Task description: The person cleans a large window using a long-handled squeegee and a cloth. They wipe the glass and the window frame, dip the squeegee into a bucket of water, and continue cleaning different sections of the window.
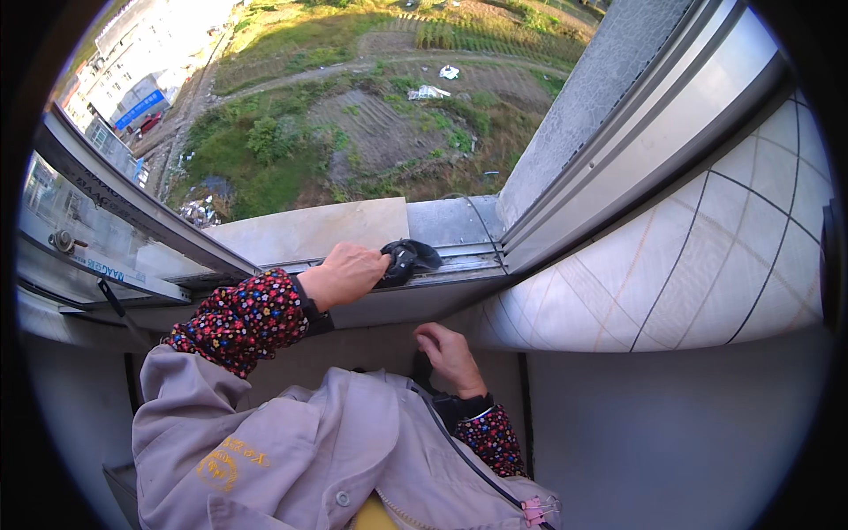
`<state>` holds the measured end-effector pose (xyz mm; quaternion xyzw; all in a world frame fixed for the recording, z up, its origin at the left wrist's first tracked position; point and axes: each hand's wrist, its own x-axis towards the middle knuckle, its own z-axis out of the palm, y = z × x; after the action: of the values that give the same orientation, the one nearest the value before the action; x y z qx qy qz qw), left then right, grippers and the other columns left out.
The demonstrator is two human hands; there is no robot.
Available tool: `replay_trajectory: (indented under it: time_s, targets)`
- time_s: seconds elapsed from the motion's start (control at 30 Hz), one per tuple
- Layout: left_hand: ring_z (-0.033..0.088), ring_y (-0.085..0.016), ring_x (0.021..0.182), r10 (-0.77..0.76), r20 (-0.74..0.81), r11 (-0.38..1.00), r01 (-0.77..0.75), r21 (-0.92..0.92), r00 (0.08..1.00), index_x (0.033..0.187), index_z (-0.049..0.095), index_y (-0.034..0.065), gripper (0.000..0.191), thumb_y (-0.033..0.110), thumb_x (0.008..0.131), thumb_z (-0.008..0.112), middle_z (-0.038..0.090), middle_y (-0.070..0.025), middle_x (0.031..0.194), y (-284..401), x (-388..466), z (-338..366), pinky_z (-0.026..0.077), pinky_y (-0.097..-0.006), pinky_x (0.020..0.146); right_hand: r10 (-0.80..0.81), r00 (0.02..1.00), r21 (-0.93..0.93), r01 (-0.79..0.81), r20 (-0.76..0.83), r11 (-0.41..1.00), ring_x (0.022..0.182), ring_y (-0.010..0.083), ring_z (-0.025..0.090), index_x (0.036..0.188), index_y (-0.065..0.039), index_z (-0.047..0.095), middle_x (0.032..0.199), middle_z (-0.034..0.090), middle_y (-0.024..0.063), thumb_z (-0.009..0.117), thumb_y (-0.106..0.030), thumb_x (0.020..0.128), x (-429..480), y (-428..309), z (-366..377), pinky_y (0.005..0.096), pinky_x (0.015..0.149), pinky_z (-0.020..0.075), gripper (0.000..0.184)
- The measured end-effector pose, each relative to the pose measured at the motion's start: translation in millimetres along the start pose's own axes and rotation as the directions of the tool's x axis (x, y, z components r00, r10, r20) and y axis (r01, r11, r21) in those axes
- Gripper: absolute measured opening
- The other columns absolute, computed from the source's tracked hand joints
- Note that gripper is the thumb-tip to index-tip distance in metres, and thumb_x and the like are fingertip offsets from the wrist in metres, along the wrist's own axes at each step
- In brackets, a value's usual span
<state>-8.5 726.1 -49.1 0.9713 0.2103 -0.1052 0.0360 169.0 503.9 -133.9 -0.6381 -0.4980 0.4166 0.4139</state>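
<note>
My left hand (348,273) reaches across to the window's bottom track (464,260) and grips a bunched black cloth (403,262), which rests on the metal rails. Part of the cloth sticks out to the right of the fingers. Lower down, in front of my body, my right hand (452,358) hangs inside the window, loosely curled with nothing visible in it. Both wrists carry black bands below flowered sleeves. Outside the track lies a pale beige slab (318,225) on the outer sill, beside a bare grey stretch of ledge (450,218).
A sliding window sash (159,205) stands at the left, with a round metal fitting (63,242) on it. The grey window jamb (636,152) and white patterned tiles (662,265) are at the right. Far below outside lie garden plots (384,132).
</note>
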Motion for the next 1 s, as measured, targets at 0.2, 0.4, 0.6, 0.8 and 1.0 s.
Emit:
replay_trajectory:
  time_s: [0.2, 0.4, 0.6, 0.8, 1.0]
  targets:
    - [0.073, -0.030, 0.080, -0.145, -0.220, 0.986, 0.123, -0.111, 0.965, 0.116, 0.070, 0.0103, 0.024, 0.015, 0.093, 0.066, 0.070, -0.0082, 0.090, 6, -33, -17, 0.056, -0.0446, 0.064, 0.023, 0.999, 0.016, -0.023, 0.034, 1.000, 0.087, 0.0361, 0.073, 0.110, -0.004, 0.073, 0.097, 0.074, 0.0185, 0.068, -0.014, 0.099, 1, 8, -5, 0.0406, 0.078, 0.0563, 0.016]
    - [0.073, -0.032, 0.082, 0.010, -0.319, 0.959, -0.100, -0.266, 0.948, 0.120, 0.067, 0.0108, 0.029, 0.014, 0.092, 0.066, 0.068, -0.0090, 0.094, 92, 72, -2, 0.056, -0.0458, 0.064, -0.024, 1.000, 0.001, 0.024, 0.007, 1.000, 0.086, 0.0386, 0.072, 0.110, -0.004, 0.073, 0.096, 0.073, 0.0205, 0.068, -0.015, 0.099, 0, 23, -16, 0.0432, 0.076, 0.0562, 0.016]
    - [0.073, -0.034, 0.081, 0.133, -0.285, 0.967, -0.188, -0.175, 0.949, 0.120, 0.064, 0.0022, 0.034, 0.014, 0.089, 0.067, 0.068, -0.0111, 0.093, 100, 120, 4, 0.056, -0.0457, 0.064, 0.149, 0.989, 0.057, -0.148, -0.011, 0.987, 0.079, 0.0329, 0.074, 0.111, -0.002, 0.072, 0.092, 0.074, 0.0197, 0.067, -0.012, 0.100, -14, 34, -31, 0.0395, 0.072, 0.0561, 0.015]
    - [0.073, -0.031, 0.069, 0.113, -0.075, 0.987, -0.121, -0.111, 0.991, 0.149, 0.059, 0.0095, 0.058, 0.020, 0.091, 0.064, 0.073, -0.0119, 0.078, 80, 108, -7, 0.054, -0.0450, 0.060, 0.024, 0.999, -0.016, -0.024, -0.023, 1.000, 0.080, 0.0309, 0.075, 0.110, -0.001, 0.072, 0.092, 0.074, 0.0192, 0.067, -0.010, 0.100, -12, 34, -47, 0.0386, 0.072, 0.0567, 0.014]
    - [0.073, -0.030, 0.070, 0.010, -0.004, 0.996, -0.010, -0.085, 1.000, 0.148, 0.061, 0.0121, 0.055, 0.021, 0.094, 0.062, 0.072, -0.0098, 0.077, 33, 16, -4, 0.052, -0.0446, 0.059, -0.107, 0.991, -0.132, 0.117, 0.075, 0.984, 0.078, 0.0222, 0.074, 0.110, 0.000, 0.072, 0.093, 0.075, 0.0150, 0.067, -0.008, 0.101, -4, -1, -43, 0.0342, 0.071, 0.0571, 0.013]
